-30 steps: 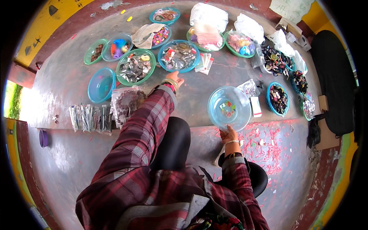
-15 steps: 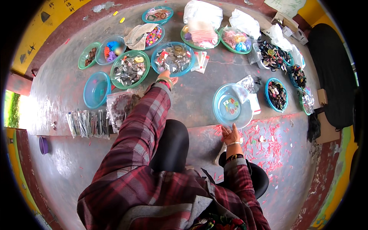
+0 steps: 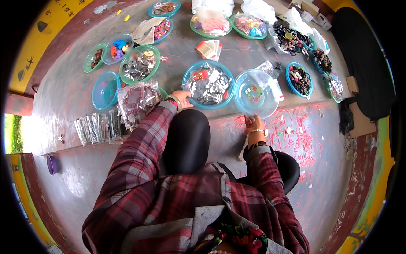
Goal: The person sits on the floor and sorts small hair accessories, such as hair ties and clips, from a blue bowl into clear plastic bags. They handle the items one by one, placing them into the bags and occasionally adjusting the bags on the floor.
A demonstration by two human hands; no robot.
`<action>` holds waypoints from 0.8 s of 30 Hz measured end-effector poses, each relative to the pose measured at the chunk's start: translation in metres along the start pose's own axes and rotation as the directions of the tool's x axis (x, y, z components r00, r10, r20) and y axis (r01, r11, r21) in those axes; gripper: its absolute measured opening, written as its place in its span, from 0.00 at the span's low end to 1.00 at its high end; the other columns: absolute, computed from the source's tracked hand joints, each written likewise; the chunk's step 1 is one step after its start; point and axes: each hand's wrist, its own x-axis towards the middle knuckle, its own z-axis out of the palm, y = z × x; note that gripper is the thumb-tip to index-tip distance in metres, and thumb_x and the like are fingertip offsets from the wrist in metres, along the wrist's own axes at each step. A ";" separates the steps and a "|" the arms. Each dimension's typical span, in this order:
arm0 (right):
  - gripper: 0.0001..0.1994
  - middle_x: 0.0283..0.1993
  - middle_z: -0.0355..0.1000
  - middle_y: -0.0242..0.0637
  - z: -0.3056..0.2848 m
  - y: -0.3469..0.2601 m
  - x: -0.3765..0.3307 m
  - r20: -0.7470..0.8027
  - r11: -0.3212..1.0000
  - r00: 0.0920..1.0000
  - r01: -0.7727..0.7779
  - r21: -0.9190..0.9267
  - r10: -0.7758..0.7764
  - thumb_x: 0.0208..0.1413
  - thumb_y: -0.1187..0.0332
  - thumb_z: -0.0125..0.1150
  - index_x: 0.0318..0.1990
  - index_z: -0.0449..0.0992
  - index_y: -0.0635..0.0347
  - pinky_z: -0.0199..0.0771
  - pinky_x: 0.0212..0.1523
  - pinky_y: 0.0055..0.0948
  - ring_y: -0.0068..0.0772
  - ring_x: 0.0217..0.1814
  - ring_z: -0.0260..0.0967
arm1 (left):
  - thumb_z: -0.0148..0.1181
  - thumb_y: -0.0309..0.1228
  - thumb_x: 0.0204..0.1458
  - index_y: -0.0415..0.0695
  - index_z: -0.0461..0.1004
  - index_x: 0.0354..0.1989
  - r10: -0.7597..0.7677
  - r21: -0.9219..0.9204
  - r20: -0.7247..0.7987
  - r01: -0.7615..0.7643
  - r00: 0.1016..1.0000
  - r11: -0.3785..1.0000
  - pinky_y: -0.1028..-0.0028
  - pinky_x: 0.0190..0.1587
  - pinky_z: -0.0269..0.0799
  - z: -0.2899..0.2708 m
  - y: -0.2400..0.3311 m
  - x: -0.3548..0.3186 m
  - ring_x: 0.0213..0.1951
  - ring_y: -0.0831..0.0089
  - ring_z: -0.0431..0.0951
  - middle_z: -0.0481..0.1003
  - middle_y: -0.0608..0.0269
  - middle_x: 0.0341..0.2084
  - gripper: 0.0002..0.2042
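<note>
Blue basin (image 3: 211, 106), left fingers (image 3: 185, 94) clamped on rim, clear basin (image 3: 239, 92) alongside, open platform (image 3: 245, 55) beyond; right fingers (image 3: 249, 121) apart

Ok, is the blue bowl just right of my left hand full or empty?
Not empty: the blue bowl holds a pile of packets hiding its bottom; its depth I cannot tell.

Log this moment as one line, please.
left hand: at rim of packet-filled blue basin | right hand: at near edge of translucent basin | basins: side by side
</note>
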 end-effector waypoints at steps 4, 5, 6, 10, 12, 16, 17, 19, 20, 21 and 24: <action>0.15 0.42 0.67 0.48 -0.013 -0.006 0.002 -0.006 1.000 1.000 0.021 -0.001 -0.021 0.53 0.65 0.48 0.45 0.57 0.62 0.73 0.19 0.26 0.45 0.33 0.72 | 0.50 0.23 0.40 0.26 0.59 0.37 -0.164 0.089 -0.071 0.170 0.984 0.981 0.59 0.27 0.74 0.000 -0.013 -0.002 0.24 0.50 0.74 0.69 0.37 0.26 0.16; 0.16 0.42 0.67 0.48 -0.015 -0.008 0.003 0.000 1.000 1.000 0.016 0.004 -0.016 0.53 0.65 0.48 0.45 0.57 0.63 0.73 0.19 0.27 0.46 0.34 0.72 | 0.50 0.24 0.40 0.28 0.60 0.35 -0.153 0.113 -0.040 0.156 0.987 0.981 0.61 0.27 0.74 0.002 -0.013 -0.001 0.23 0.52 0.74 0.70 0.40 0.24 0.14; 0.16 0.42 0.67 0.48 -0.016 -0.006 0.001 0.008 1.000 1.000 0.005 0.008 -0.005 0.53 0.66 0.48 0.46 0.57 0.63 0.73 0.19 0.27 0.46 0.34 0.72 | 0.50 0.24 0.40 0.29 0.62 0.33 -0.143 0.135 -0.015 0.144 0.990 0.980 0.62 0.27 0.74 -0.001 -0.016 0.000 0.21 0.54 0.74 0.71 0.42 0.23 0.13; 0.17 0.45 0.66 0.49 -0.008 -0.002 -0.004 0.129 0.999 0.992 0.003 0.035 -0.008 0.54 0.65 0.48 0.48 0.56 0.63 0.73 0.23 0.27 0.47 0.39 0.71 | 0.50 0.25 0.41 0.31 0.62 0.31 -0.209 0.109 0.077 0.201 0.975 0.974 0.62 0.25 0.74 -0.028 -0.025 0.014 0.23 0.53 0.75 0.71 0.40 0.22 0.11; 0.18 0.46 0.66 0.49 0.002 -0.003 -0.015 0.094 0.999 0.995 -0.034 0.009 0.033 0.54 0.64 0.48 0.48 0.57 0.64 0.73 0.25 0.27 0.47 0.41 0.70 | 0.50 0.26 0.42 0.32 0.63 0.32 -0.177 0.120 0.029 0.172 0.984 0.978 0.64 0.25 0.74 -0.026 -0.025 0.007 0.22 0.53 0.75 0.71 0.40 0.23 0.10; 0.16 0.46 0.67 0.49 0.015 0.006 -0.030 0.044 0.927 0.953 -0.281 -0.247 0.301 0.54 0.63 0.48 0.46 0.62 0.65 0.72 0.27 0.29 0.44 0.40 0.71 | 0.50 0.27 0.43 0.30 0.63 0.35 -0.208 0.115 0.094 0.197 0.974 0.974 0.64 0.29 0.74 -0.015 -0.018 -0.013 0.24 0.53 0.75 0.71 0.40 0.25 0.12; 0.15 0.43 0.69 0.48 0.018 0.006 -0.030 0.066 0.897 0.953 -0.254 -0.363 0.296 0.54 0.64 0.48 0.45 0.64 0.65 0.72 0.27 0.30 0.43 0.39 0.71 | 0.49 0.29 0.45 0.30 0.64 0.34 -0.181 0.171 0.078 0.165 0.980 0.971 0.65 0.29 0.73 -0.026 -0.020 -0.001 0.24 0.55 0.75 0.72 0.41 0.24 0.13; 0.14 0.38 0.71 0.46 0.044 0.010 -0.048 0.114 0.788 0.945 -0.185 -0.587 0.307 0.54 0.65 0.48 0.43 0.67 0.65 0.71 0.27 0.31 0.40 0.36 0.72 | 0.48 0.33 0.47 0.29 0.65 0.34 -0.120 0.272 0.042 0.104 0.992 0.957 0.66 0.27 0.72 -0.038 -0.021 -0.004 0.23 0.58 0.75 0.73 0.42 0.24 0.15; 0.10 0.27 0.74 0.40 0.047 0.008 -0.046 0.162 0.779 0.955 -0.097 -0.620 0.248 0.50 0.67 0.48 0.32 0.72 0.65 0.72 0.21 0.26 0.33 0.27 0.73 | 0.49 0.34 0.47 0.29 0.65 0.36 -0.105 0.280 -0.044 0.113 0.994 0.953 0.66 0.27 0.71 -0.017 -0.018 -0.019 0.24 0.61 0.75 0.73 0.43 0.25 0.17; 0.09 0.27 0.74 0.39 0.065 0.000 -0.054 0.371 0.546 0.915 0.230 -0.806 0.161 0.48 0.66 0.50 0.29 0.73 0.63 0.72 0.23 0.26 0.32 0.27 0.73 | 0.50 0.34 0.47 0.30 0.66 0.34 0.060 0.478 -0.087 -0.011 0.994 0.878 0.67 0.27 0.71 -0.017 -0.009 -0.034 0.24 0.63 0.75 0.73 0.45 0.25 0.16; 0.08 0.27 0.74 0.37 0.106 -0.022 -0.038 0.758 -0.101 0.648 0.761 -0.640 0.076 0.43 0.64 0.54 0.24 0.75 0.59 0.72 0.31 0.28 0.34 0.30 0.72 | 0.52 0.35 0.47 0.34 0.70 0.26 0.428 0.885 -0.049 -0.158 0.903 0.437 0.71 0.26 0.69 0.012 0.033 -0.074 0.24 0.69 0.74 0.74 0.53 0.23 0.14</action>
